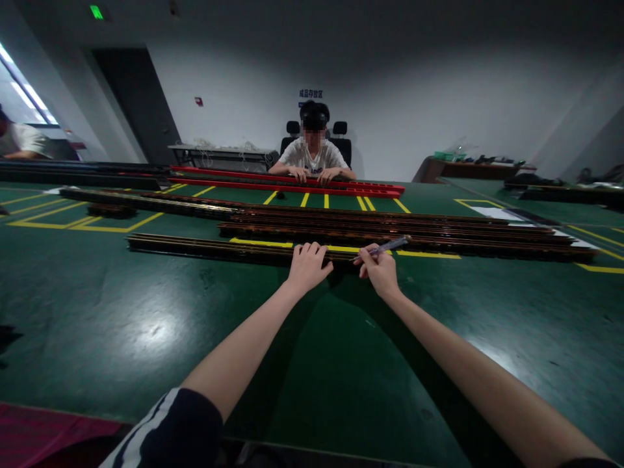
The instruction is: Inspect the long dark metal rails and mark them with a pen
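A bundle of long dark strips [209,248] lies crosswise on the green table [195,312]. My left hand [308,265] rests on the bundle with its fingers spread over the top. To its right, my right hand [379,268] is closed round a slim clear-and-grey pen-like tool [392,244], whose thin tip points down-left at the strips' right part. Beyond both hands, a larger stack of brownish-black strips [439,231] runs parallel to the bundle.
Across the table a person [312,153] has both hands on red strips [361,186]. More dark strips [82,172] lie at the far left, where another person [22,140] sits. Yellow tape lines mark the table. White sheets [492,213] lie at the right.
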A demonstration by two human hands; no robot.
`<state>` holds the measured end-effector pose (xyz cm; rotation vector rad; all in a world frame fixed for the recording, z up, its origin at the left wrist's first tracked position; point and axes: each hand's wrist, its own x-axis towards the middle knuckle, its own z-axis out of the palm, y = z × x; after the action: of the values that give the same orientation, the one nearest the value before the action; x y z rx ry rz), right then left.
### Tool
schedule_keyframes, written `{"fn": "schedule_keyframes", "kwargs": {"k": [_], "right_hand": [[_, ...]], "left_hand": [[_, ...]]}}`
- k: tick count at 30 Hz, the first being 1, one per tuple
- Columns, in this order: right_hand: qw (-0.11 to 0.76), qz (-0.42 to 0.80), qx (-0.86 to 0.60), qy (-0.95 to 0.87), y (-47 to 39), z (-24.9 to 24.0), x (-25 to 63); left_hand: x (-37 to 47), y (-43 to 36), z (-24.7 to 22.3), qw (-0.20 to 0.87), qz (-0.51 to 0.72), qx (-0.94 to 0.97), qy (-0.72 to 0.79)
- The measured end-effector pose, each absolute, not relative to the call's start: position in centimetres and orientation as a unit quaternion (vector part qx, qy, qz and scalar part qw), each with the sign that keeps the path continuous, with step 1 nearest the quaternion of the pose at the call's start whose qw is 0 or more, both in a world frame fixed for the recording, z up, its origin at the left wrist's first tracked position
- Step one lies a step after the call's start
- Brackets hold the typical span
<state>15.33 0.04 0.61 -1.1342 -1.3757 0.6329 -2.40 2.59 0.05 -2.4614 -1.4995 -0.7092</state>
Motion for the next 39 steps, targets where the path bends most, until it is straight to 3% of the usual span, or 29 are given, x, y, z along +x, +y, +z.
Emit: {"fn": "schedule_keyframes", "kwargs": {"k": [39], "right_hand": [[0.587, 0.278, -0.486, -0.586, 0.21, 0.44, 15.31]], "left_hand": [[-2.48, 2.54, 0.18, 0.098, -0.235, -0.826, -0.503]]}}
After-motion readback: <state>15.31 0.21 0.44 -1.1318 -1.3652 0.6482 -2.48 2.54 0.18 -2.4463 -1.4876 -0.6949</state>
